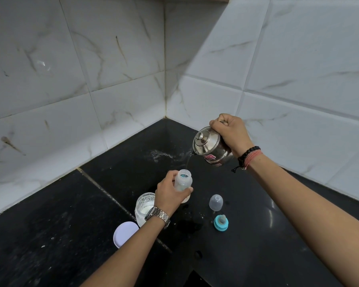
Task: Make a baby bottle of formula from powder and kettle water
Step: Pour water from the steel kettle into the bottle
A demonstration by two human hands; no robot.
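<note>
The right hand (228, 131) gripped the handle of a steel kettle (210, 147), tilted left so a thin stream of water (187, 162) ran from its spout into the open bottle (183, 180), which the left hand (170, 193) held with fingers curled round it above the black desk (50, 235). An open jar (144, 208) of white powder stood just left of that wrist, its lid (123, 233) nearer. To the right a clear cap (216, 203) stood, with the blue teat ring (221, 223) just nearer.

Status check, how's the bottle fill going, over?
Left hand grips bottle. Right hand tilts kettle, thin stream entering bottle mouth. Nothing blocking.
</note>
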